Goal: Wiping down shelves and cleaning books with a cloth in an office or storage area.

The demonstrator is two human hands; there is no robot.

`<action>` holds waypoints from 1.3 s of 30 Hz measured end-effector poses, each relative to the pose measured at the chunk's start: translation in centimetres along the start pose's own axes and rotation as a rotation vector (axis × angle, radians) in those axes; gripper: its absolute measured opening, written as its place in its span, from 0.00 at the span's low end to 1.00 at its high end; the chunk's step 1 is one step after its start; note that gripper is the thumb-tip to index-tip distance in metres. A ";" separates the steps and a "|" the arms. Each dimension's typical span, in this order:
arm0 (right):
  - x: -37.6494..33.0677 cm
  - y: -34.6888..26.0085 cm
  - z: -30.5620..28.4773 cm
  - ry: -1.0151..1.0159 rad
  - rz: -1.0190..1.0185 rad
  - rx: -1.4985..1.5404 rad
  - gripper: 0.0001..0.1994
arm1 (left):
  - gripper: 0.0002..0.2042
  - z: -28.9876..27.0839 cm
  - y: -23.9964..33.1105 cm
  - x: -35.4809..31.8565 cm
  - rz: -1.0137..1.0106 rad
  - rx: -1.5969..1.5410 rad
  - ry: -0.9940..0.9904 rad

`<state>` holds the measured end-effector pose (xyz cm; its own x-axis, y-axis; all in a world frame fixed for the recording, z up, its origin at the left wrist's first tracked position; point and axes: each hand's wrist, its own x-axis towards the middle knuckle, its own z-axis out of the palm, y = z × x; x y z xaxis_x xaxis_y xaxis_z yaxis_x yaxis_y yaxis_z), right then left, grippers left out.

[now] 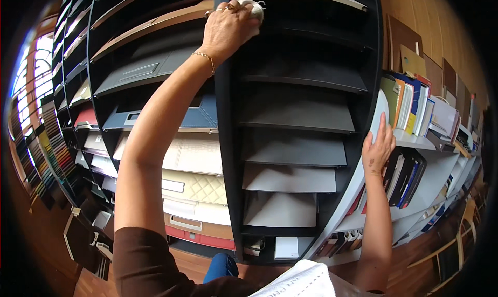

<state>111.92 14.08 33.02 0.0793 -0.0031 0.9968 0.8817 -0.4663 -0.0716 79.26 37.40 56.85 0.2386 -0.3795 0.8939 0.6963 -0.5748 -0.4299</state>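
My left hand [228, 30] is raised high, its fingers closed round a crumpled white cloth [252, 9]. It holds the cloth against the upper part of a black upright [224, 105] in a tall black shelving unit. Lower down on the right, my right hand [379, 145] lies with fingers stretched along the edge of a white bookshelf [348, 206], holding nothing. Beside that hand several books [410, 102] stand on the white shelf. Dark sloping shelves [298, 113] fill the bay between my two hands.
Left of the upright, tilted shelves carry leather-like panels [199, 113] and a quilted cream panel [202, 187]. Strips of colour samples [49, 152] hang far left. A wooden chair [459, 245] stands at the lower right. White printed fabric [301, 281] shows close to my body.
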 end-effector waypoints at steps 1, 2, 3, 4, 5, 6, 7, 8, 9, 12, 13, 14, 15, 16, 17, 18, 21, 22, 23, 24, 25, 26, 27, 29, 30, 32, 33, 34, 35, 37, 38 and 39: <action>0.0 -0.1 0.0 0.001 0.002 0.000 0.34 | 0.18 -0.1 0.9 0.3 0.018 0.020 -0.051; 0.0 -0.2 -0.1 0.002 0.004 0.000 0.34 | 0.17 0.0 1.9 0.8 0.036 0.040 -0.101; 0.0 -0.2 -0.2 0.004 0.009 0.001 0.34 | 0.16 0.4 2.9 1.4 0.012 0.175 -0.298; 0.0 -0.1 -0.3 0.008 0.007 -0.002 0.34 | 0.15 -0.1 4.4 1.7 -0.004 0.129 -0.374; -0.1 0.0 -0.3 0.006 0.005 -0.005 0.34 | 0.16 0.8 4.4 2.0 -0.001 0.141 -0.386; -0.2 -0.1 -0.3 0.001 0.009 -0.009 0.34 | 0.16 1.1 4.7 2.4 0.007 0.152 -0.401; -0.2 -0.2 -0.3 0.000 0.007 -0.010 0.34 | 0.15 1.5 5.3 2.5 0.006 0.153 -0.372; 0.0 -0.3 -0.4 0.009 -0.004 0.007 0.34 | 0.15 2.2 5.9 2.8 0.016 0.141 -0.365; 0.1 -0.4 -0.5 0.011 -0.002 0.009 0.34 | 0.14 2.5 6.7 3.1 0.060 0.116 -0.267; 0.1 -0.3 -0.6 0.013 0.000 0.011 0.34 | 0.06 3.9 10.5 4.7 0.076 -0.021 -0.214; 0.1 -0.4 -0.7 0.010 0.002 0.011 0.34 | 0.07 4.7 12.0 5.4 0.099 -0.003 -0.206; 0.1 -0.4 -0.7 0.008 0.004 0.010 0.34 | 0.07 5.4 13.7 6.2 0.122 0.015 -0.197; 0.0 -0.3 -0.6 0.009 0.010 0.011 0.35 | 0.07 6.2 15.6 7.1 0.123 -0.007 -0.206; 0.0 -0.3 -0.6 0.010 0.011 0.006 0.35 | 0.08 6.5 17.4 8.0 0.124 -0.027 -0.214; 0.0 -0.3 -0.7 0.006 0.004 0.016 0.35 | 0.08 6.7 19.0 8.5 0.124 -0.068 -0.202; 0.0 -0.2 -0.6 0.001 0.000 0.025 0.35 | 0.08 6.9 20.7 9.0 0.125 -0.112 -0.191; 0.3 -0.6 -0.5 0.007 -0.015 0.053 0.35 | 0.10 8.1 22.8 10.2 0.094 -0.145 -0.221; 0.3 -0.4 -0.5 0.000 -0.018 0.055 0.35 | 0.11 8.0 23.2 10.5 0.098 -0.129 -0.250; 0.2 -0.3 -0.4 0.004 -0.022 0.062 0.35 | 0.12 7.9 23.1 10.7 0.091 -0.163 -0.296; 0.0 0.0 -0.5 0.003 -0.019 0.057 0.35 | 0.13 7.4 22.5 10.8 0.085 -0.197 -0.341; 0.0 0.1 -0.6 -0.002 -0.013 0.047 0.35 | 0.13 7.2 21.3 10.8 0.105 -0.198 -0.395; 0.0 0.2 -0.6 -0.008 -0.008 0.036 0.35 | 0.13 7.4 19.7 10.5 0.055 -0.149 -0.377; 0.1 -0.1 -0.6 -0.002 -0.010 0.041 0.35 | 0.16 7.8 17.3 11.0 -0.076 -0.132 -0.515; -0.1 0.5 -1.1 -0.001 -0.001 0.025 0.35 | 0.21 7.0 13.2 11.3 -0.172 -0.096 -0.749; 0.2 -0.2 -1.0 0.010 -0.009 0.044 0.35 | 0.19 8.0 9.0 10.2 -0.184 -0.006 -0.718; 0.3 -0.5 -0.8 0.015 -0.009 0.075 0.35 | 0.19 8.0 3.9 8.6 -0.184 0.169 -0.730; 0.1 0.1 -0.8 0.015 -0.003 0.053 0.35 | 0.17 7.7 3.5 8.2 -0.149 0.149 -0.743; 0.2 -0.2 -0.8 0.019 -0.007 0.058 0.35 | 0.15 7.6 2.2 8.0 -0.060 0.240 -0.798; 0.2 -0.4 -0.8 0.022 -0.011 0.063 0.35 | 0.14 9.4 0.4 7.6 -0.091 0.205 -0.732; 0.3 -0.9 -0.6 0.029 -0.017 0.086 0.35 | 0.14 12.2 -0.3 7.9 -0.240 0.120 -0.701; 0.2 -0.5 -0.6 0.030 -0.012 0.086 0.35 | 0.14 13.5 2.1 8.8 -0.349 0.050 -0.734; 0.0 0.0 -0.8 0.028 -0.010 0.067 0.35 | 0.17 14.2 4.5 10.0 -0.221 0.043 -0.764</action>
<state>111.54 13.39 33.03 0.0586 -0.0240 0.9980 0.9117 -0.4059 -0.0633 94.45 41.33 65.62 0.4793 0.3512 0.8043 0.8035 -0.5442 -0.2412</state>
